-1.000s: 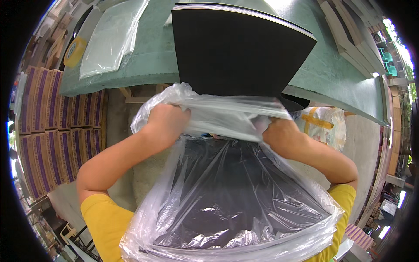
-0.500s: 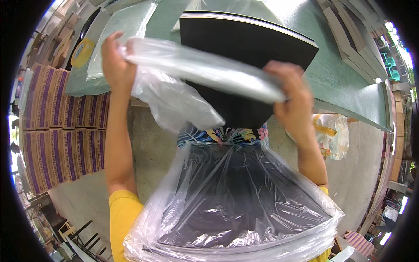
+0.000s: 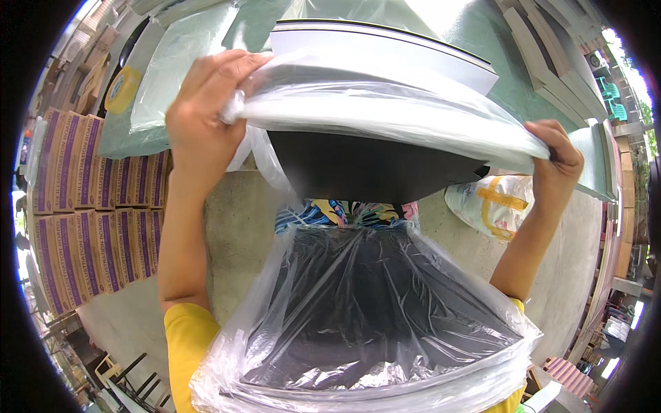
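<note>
Plastic (image 3: 399, 113), clear and bunched into a long band, stretched at 12 o'clock in front of black and white boards (image 3: 365, 165). Left hand (image 3: 206, 113) at 10 o'clock, clamped on one end, with the band running off toward 3 o'clock. Right hand (image 3: 559, 153) between 2 and 3 o'clock, clamped on the other end, with the band toward 10 o'clock. Stacked brown cartons (image 3: 86, 162) at 9 o'clock, purple-banded, with legible printed lettering repeated from carton to carton.

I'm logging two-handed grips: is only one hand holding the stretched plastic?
No, the left hand grips one end of the stretched plastic and the right hand grips the other.
</note>
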